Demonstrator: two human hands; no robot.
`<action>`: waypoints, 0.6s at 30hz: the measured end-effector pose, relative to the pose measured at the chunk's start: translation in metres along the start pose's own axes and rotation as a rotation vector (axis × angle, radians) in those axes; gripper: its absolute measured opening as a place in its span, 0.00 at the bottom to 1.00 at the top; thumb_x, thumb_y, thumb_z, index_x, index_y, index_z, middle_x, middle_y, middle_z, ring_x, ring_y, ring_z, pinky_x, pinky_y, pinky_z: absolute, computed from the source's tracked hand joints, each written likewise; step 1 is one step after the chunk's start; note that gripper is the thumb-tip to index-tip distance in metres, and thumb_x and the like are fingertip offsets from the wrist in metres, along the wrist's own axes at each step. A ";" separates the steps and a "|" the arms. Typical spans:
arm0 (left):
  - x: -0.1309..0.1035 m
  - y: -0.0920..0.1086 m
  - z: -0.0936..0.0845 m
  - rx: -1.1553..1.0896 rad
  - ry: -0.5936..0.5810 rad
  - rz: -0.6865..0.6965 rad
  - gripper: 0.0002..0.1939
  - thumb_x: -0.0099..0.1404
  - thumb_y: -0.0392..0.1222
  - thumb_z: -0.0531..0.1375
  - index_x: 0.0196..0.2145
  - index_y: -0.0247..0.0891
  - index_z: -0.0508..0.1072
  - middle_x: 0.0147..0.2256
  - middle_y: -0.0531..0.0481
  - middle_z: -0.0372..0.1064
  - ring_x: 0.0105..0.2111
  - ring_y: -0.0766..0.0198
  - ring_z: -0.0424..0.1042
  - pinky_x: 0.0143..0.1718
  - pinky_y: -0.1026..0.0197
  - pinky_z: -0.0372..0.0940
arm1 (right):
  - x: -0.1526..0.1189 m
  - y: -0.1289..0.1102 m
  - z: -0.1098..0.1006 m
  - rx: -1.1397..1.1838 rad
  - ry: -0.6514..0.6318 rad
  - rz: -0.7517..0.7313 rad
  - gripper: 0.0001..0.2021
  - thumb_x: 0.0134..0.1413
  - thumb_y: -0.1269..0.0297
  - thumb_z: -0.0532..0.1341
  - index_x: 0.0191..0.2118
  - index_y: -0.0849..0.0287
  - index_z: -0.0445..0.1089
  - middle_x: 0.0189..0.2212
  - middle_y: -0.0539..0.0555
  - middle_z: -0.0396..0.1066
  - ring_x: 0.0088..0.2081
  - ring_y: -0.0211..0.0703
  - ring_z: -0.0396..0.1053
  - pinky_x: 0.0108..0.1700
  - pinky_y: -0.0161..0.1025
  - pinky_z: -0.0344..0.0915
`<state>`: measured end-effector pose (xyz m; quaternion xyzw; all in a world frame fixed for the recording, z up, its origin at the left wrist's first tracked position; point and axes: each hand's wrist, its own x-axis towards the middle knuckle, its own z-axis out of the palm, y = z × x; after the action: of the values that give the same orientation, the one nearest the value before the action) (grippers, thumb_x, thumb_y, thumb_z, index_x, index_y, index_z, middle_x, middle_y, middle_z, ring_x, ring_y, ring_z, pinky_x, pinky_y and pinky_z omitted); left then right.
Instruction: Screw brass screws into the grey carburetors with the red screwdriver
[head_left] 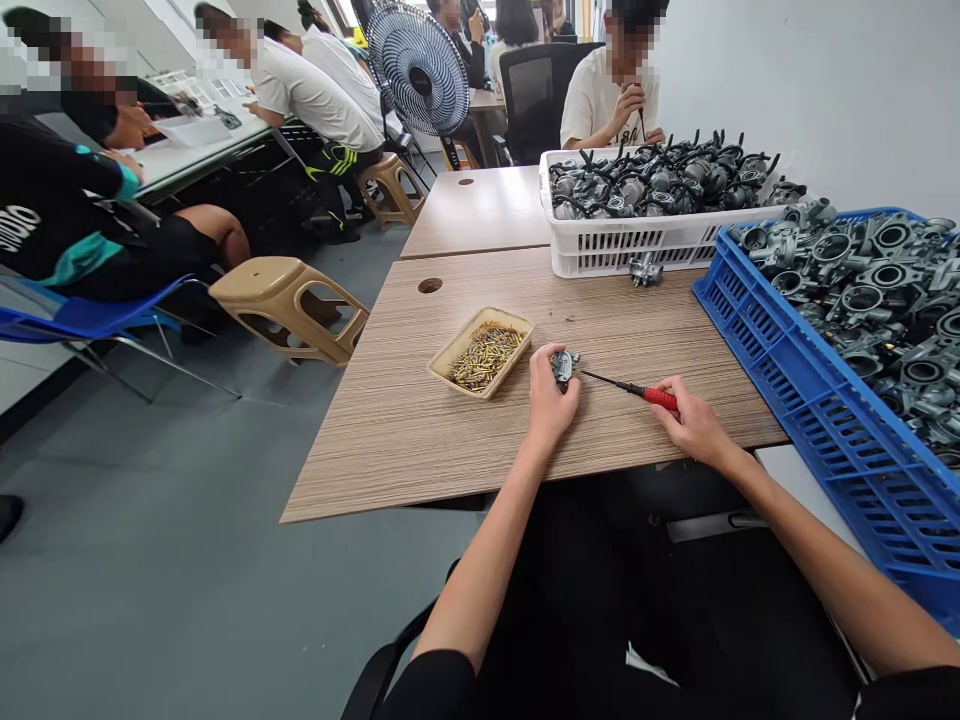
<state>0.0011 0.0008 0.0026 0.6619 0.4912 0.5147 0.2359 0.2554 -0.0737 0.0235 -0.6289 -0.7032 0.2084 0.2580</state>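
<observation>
My left hand (553,395) grips a small grey metal carburetor (565,366) against the wood-grain table (420,440). In my right hand (694,420) is a screwdriver (660,397) with a red and black handle. Its dark shaft points left, and the tip meets or nearly meets the right side of the carburetor; the exact contact is too small to tell. Just left of my left hand sits a cream plastic tray (439,372) full of small brass parts (486,358). A few loose brass pieces (570,318) lie on the table beyond the carburetor.
A white basket (637,240) of carburetors with black tubes stands at the back right, one loose carburetor (645,270) before it. A blue crate (817,370) heaped with metal bodies is at the right. Across the table sits a co-worker (600,95). A stool (289,300) stands left.
</observation>
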 end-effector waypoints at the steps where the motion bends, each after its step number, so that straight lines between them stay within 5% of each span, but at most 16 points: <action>1: 0.000 0.000 0.000 0.000 0.000 -0.001 0.27 0.62 0.27 0.58 0.57 0.43 0.64 0.54 0.42 0.66 0.58 0.52 0.68 0.64 0.48 0.64 | 0.000 0.000 0.000 -0.010 0.002 0.002 0.11 0.65 0.53 0.57 0.47 0.52 0.63 0.34 0.54 0.78 0.31 0.51 0.74 0.37 0.42 0.63; 8: 0.000 0.001 0.000 -0.002 -0.002 -0.008 0.27 0.62 0.27 0.58 0.57 0.43 0.64 0.54 0.42 0.66 0.57 0.52 0.68 0.63 0.48 0.64 | 0.001 -0.002 -0.002 -0.024 -0.020 0.010 0.13 0.67 0.49 0.53 0.42 0.52 0.64 0.24 0.49 0.69 0.24 0.47 0.65 0.32 0.40 0.57; 18: 0.000 0.003 -0.001 -0.002 -0.006 -0.021 0.27 0.62 0.27 0.58 0.57 0.44 0.64 0.54 0.42 0.66 0.58 0.52 0.68 0.63 0.48 0.65 | 0.001 -0.003 -0.002 -0.028 -0.011 -0.007 0.13 0.68 0.48 0.53 0.42 0.53 0.65 0.24 0.49 0.69 0.24 0.47 0.65 0.31 0.40 0.56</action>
<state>0.0013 -0.0009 0.0051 0.6582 0.4968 0.5106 0.2433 0.2544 -0.0727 0.0268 -0.6290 -0.7096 0.2010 0.2458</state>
